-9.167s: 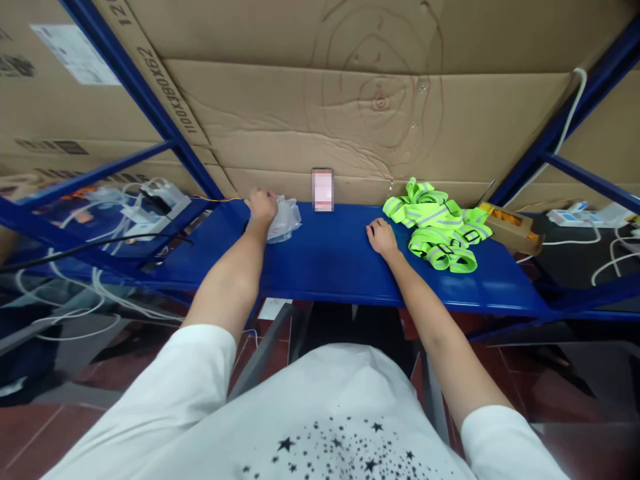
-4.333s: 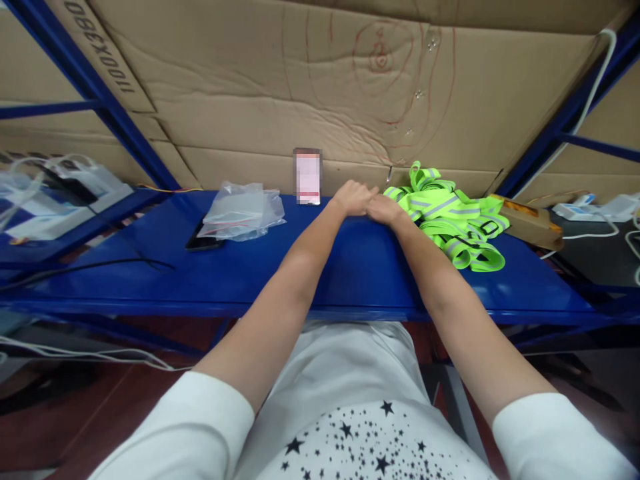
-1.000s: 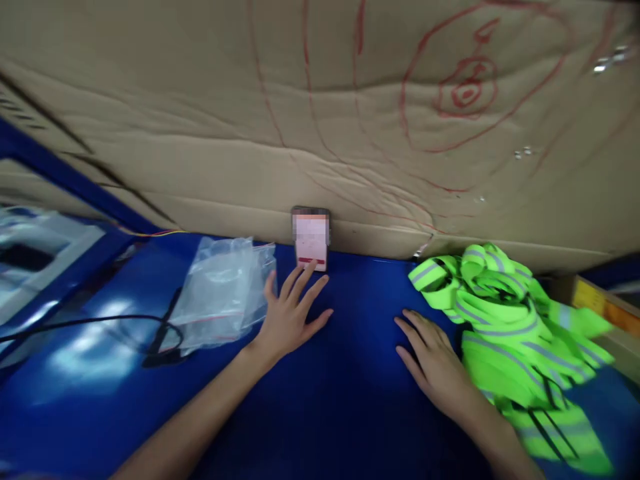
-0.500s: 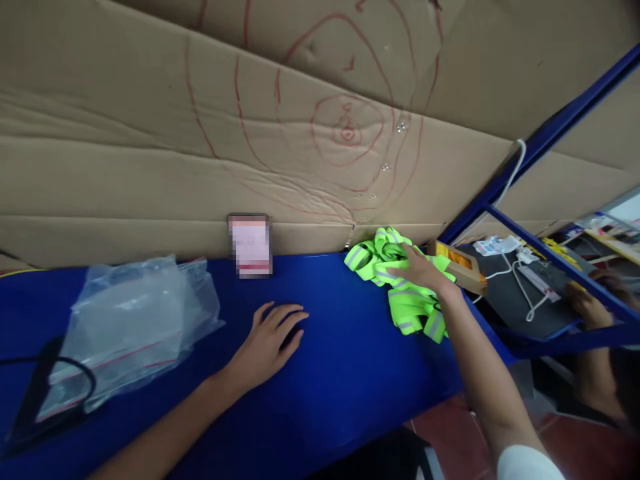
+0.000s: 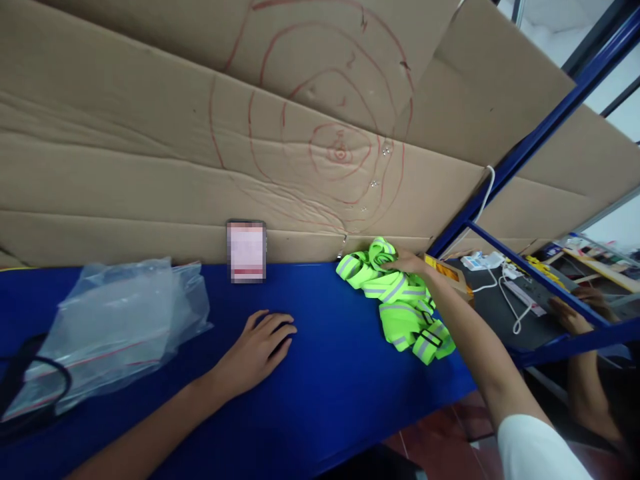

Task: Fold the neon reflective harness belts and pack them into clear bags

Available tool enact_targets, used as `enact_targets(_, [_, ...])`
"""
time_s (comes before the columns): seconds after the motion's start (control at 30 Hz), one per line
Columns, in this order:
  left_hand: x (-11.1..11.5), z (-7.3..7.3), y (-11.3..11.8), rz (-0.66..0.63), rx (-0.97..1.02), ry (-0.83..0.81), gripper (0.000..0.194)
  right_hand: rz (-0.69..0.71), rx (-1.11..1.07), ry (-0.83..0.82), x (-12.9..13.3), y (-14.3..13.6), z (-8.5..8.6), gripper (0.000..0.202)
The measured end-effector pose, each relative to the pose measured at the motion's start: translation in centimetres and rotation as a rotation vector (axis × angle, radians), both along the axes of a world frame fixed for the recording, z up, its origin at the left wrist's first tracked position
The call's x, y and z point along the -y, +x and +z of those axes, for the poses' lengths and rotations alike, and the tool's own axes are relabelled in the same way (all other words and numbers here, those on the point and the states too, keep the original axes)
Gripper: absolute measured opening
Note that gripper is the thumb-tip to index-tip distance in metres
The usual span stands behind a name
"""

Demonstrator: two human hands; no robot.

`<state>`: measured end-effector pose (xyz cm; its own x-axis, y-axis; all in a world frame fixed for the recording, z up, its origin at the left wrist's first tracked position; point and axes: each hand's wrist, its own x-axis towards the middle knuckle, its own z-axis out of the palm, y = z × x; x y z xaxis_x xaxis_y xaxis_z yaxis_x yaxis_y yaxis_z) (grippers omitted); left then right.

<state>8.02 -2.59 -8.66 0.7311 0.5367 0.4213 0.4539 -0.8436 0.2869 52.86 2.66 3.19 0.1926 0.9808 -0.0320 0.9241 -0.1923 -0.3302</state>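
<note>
Straps lie heaped at right, none set apart; the right hand touches their far side, grip unclear. The left hand, fingers loosely spread, holds nothing; plastic bags lie untouched.

Muted indoor light, palest at the upper right.
Reflective green straps show bright and fairly sharp; the bench darkens toward the lower left; the phone is pixelated; the far right looks soft and stretched.

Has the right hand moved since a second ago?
Yes, the right hand moved right and forward against the red target drawn on the cardboard, reaching the green straps.
</note>
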Motion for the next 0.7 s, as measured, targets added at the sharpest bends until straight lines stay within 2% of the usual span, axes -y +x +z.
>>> enact_targets(0.1, [-0.1,-0.1,0.0,-0.008,0.005,0.008,0.025,-0.045,0.033,0.021,0.2,0.5,0.4,0.039])
enact_targets(0.23, [-0.2,-0.4,0.2,-0.011,0.0,0.017,0.027,-0.165,0.123,0.194,1.9,0.4,1.7,0.023])
enact_targets(0.33, [-0.2,-0.5,0.3,-0.008,0.005,0.037,0.027,-0.23,0.135,0.386,3.7,0.1,3.9,0.019])
enact_targets(0.5, [-0.1,0.2,0.4,0.004,0.068,0.062,0.029,-0.251,0.023,0.761,6.8,-1.4,8.5,0.033])
enact_targets(0.53, [0.1,0.7,0.4,0.016,0.108,0.062,0.029,-0.242,-0.03,0.81,7.3,-2.1,8.9,0.035])
enact_targets(0.6, [0.8,2.1,0.4,0.056,0.234,0.04,0.032,-0.202,-0.276,0.857,8.2,-4.1,8.9,0.037])
enact_targets(0.67, [2.0,3.9,0.4,0.097,0.419,-0.006,0.037,-0.123,-0.721,0.792,8.9,-6.9,7.5,0.033])
enact_targets(0.7, [2.6,4.9,0.5,0.112,0.535,-0.026,0.042,-0.078,-0.928,0.697,9.3,-8.4,6.4,0.031])
